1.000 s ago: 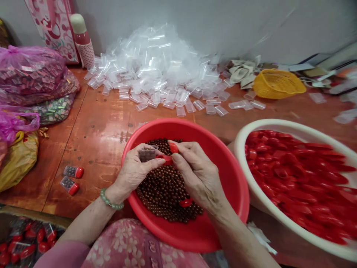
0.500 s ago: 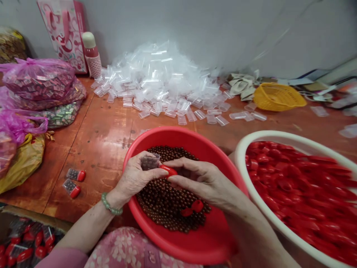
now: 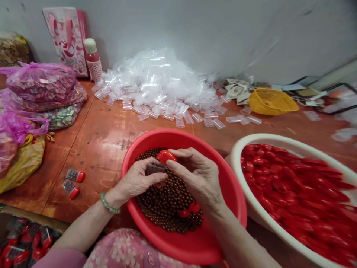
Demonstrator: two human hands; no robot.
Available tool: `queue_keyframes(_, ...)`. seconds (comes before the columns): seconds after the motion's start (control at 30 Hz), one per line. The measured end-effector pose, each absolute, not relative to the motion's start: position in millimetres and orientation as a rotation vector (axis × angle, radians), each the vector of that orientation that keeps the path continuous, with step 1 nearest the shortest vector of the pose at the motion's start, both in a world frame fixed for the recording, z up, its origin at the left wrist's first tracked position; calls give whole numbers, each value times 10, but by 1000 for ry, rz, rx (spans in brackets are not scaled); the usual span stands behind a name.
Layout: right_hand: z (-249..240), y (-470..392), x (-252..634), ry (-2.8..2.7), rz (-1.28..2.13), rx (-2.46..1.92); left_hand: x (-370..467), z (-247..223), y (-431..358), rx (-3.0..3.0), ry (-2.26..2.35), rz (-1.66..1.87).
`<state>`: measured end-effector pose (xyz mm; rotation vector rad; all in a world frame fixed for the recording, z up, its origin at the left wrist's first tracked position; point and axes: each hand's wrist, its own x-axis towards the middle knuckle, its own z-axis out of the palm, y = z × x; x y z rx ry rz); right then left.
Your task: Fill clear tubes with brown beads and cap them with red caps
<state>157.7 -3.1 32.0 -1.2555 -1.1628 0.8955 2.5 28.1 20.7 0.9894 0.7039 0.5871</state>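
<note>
My left hand is closed on a clear plastic tube, partly hidden by the fingers; how full it is I cannot tell. Just above and to the right, my right hand pinches a red plastic cap between thumb and fingers. Cap and tube are close, and whether they touch is unclear. Both hands are over a red basin holding a heap of small brown beads. Loose red caps lie on the beads.
To the right stands a white basin full of red caps. Clear tubes are piled along the wall. Two filled tubes lie left on the table; more fill a box below. Pink bags and a yellow basket stand farther back.
My right hand has lifted the red cap slightly up, and its fingers are turned more upright. My left hand has tilted the tube and lowered it a little.
</note>
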Motion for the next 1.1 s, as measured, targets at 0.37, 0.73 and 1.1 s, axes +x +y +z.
queue_keyframes(0.37,210,-82,1534,-1363,740,-1297,27,155,293,1018,592,608)
queue_keyframes(0.73,308,-58,1576,-1626,618,-1283,12,11,328,766,623,493)
queue_keyframes(1.1,219,-114,1376,-2248,-296,-1297,63,116,349,504,712,627)
